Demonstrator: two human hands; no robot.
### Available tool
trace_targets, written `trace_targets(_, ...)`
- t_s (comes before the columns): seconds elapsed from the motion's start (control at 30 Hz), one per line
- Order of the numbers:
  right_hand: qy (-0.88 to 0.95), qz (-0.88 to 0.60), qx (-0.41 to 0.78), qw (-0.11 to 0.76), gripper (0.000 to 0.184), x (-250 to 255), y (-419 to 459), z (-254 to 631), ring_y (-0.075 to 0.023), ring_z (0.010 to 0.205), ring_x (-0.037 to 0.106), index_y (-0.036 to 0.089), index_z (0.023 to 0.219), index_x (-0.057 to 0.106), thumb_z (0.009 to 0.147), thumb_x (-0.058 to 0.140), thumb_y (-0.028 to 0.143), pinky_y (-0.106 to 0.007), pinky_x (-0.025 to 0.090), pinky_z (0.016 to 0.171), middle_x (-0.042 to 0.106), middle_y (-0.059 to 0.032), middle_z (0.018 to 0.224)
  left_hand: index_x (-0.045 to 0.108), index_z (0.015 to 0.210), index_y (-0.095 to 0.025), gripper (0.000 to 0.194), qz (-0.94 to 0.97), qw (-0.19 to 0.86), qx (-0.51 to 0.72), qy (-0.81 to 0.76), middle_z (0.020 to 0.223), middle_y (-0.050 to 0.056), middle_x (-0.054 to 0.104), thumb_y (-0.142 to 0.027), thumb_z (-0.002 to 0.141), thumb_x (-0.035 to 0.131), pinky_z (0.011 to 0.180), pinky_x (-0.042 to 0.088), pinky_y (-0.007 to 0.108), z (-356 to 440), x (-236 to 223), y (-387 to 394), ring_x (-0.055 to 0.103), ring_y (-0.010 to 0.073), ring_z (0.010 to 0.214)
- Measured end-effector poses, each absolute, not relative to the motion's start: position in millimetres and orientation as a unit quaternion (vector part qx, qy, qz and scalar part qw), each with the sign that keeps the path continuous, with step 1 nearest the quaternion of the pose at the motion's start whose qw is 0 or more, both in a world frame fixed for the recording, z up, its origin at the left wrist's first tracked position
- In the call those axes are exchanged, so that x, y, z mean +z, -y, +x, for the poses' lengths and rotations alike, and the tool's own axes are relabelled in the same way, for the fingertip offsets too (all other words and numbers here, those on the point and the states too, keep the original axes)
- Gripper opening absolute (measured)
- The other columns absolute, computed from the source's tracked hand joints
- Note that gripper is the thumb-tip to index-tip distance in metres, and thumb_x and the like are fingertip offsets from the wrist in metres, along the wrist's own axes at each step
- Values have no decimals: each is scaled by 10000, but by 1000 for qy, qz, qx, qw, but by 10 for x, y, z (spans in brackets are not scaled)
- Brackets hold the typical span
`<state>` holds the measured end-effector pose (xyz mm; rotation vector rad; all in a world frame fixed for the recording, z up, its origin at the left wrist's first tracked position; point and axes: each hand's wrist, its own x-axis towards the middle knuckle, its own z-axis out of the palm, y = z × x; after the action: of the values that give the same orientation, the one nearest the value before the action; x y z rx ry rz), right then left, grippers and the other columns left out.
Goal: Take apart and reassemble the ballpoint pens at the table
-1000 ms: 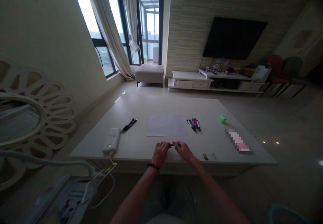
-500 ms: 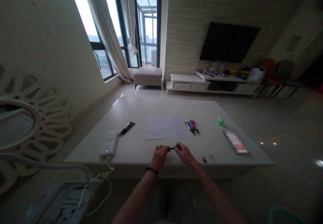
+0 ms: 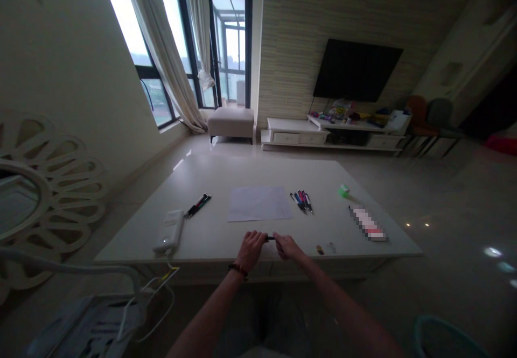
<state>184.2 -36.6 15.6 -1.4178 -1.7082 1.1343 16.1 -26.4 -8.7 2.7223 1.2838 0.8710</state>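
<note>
My left hand [image 3: 249, 248], with a dark beaded bracelet at the wrist, is closed on one end of a slim black pen [image 3: 270, 238]. The other end is pinched by my right hand [image 3: 286, 246], so only a short middle piece shows. Both hands are close together near the front edge of the white table [image 3: 226, 239]. Just beyond them lies a white sheet of paper [image 3: 259, 205]. Several pens [image 3: 302, 202] are grouped to the right of the sheet, and more dark pens [image 3: 197, 205] lie to its left.
A white power strip [image 3: 169, 231] with cables sits at the table's left. On the right are a small green-and-white item [image 3: 343, 190], a blurred-out long object [image 3: 367, 223], a small brown-and-yellow piece [image 3: 320, 250] and a clear bit [image 3: 331, 247]. A teal bin rim [image 3: 420, 330] shows low right.
The view has swung slightly to the right, so the table sits further left. Both hands still hold the pen; my right fingers look more tightly curled around its end.
</note>
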Motion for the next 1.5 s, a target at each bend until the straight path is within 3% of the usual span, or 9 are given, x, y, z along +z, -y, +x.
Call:
trace_targets(0.2, 755, -518, 273, 296, 333, 463, 491, 1986, -131, 587, 499, 186, 723, 588, 841, 438, 459, -229, 314, 556, 590, -30, 653, 534, 905, -200, 190, 876, 42, 286, -387, 789, 32, 577, -251, 908, 351, 720, 363, 311, 167, 46, 283, 495, 151, 748)
trace_targets(0.5, 731, -477, 338, 353, 417, 592, 527, 1918, -106, 526, 431, 159, 673, 587, 875, 360, 445, -222, 318, 519, 492, 18, 542, 557, 858, -211, 200, 856, 83, 324, -395, 755, 36, 594, -291, 895, 378, 743, 382, 319, 135, 271, 372, 516, 161, 762)
trace_targets(0.63, 674, -492, 392, 388, 316, 566, 574, 2006, -112, 556, 503, 178, 1006, 596, 799, 513, 403, -221, 389, 525, 564, 9, 649, 535, 857, -201, 278, 674, 301, 471, -483, 790, 42, 637, -412, 881, 357, 726, 420, 313, 309, 412, 367, 573, 163, 761)
trace_targets(0.73, 665, -492, 384, 411, 585, 511, 709, 2033, -127, 644, 563, 252, 1248, 441, 694, 629, 276, -236, 440, 565, 620, -18, 854, 489, 900, -190, 329, 457, 529, 553, -454, 906, 83, 670, -492, 853, 367, 758, 448, 336, 527, 502, 368, 612, 183, 843)
trace_targets(0.93, 618, -495, 318, 521, 230, 546, 818, 1933, -196, 878, 578, 221, 980, 615, 778, 541, 300, -319, 456, 764, 637, -64, 963, 533, 920, -178, 373, 358, 751, 455, -318, 1078, 125, 632, -525, 796, 471, 801, 460, 345, 942, 461, 498, 614, 195, 915)
trace_targets(1.03, 521, -533, 284, 603, 233, 639, 638, 2020, -198, 855, 566, 192, 911, 586, 787, 538, 382, -325, 445, 761, 623, -81, 931, 588, 969, -167, 458, 501, 674, 413, -351, 1022, 113, 651, -554, 824, 389, 792, 461, 340, 898, 435, 464, 613, 204, 914)
trace_targets(1.13, 420, -507, 299, 691, 284, 728, 350, 2206, -184, 854, 557, 186, 921, 536, 807, 488, 442, -322, 433, 752, 601, -81, 950, 623, 971, -208, 379, 690, 424, 380, -446, 1014, 87, 655, -506, 815, 449, 863, 426, 379, 579, 415, 258, 582, 225, 976)
trace_targets(1.3, 348, -404, 479, 697, 357, 858, -172, 2490, -109, 474, 408, 209, 710, 469, 807, 403, 546, -261, 376, 506, 425, 30, 532, 562, 1108, -259, 300, 816, 98, 285, -493, 1144, 65, 602, -356, 861, 421, 974, 341, 431, -155, 254, -168, 470, 214, 1156)
trace_targets(1.5, 270, -259, 648, 663, 500, 954, -879, 2491, -84, 381, 204, 211, 481, 265, 793, 311, 599, -240, 234, 379, 214, 65, 426, 551, 1142, -231, 338, 826, 3, 216, -520, 1199, 62, 568, -331, 887, 352, 992, 344, 446, -495, -30, -319, 444, 215, 1179)
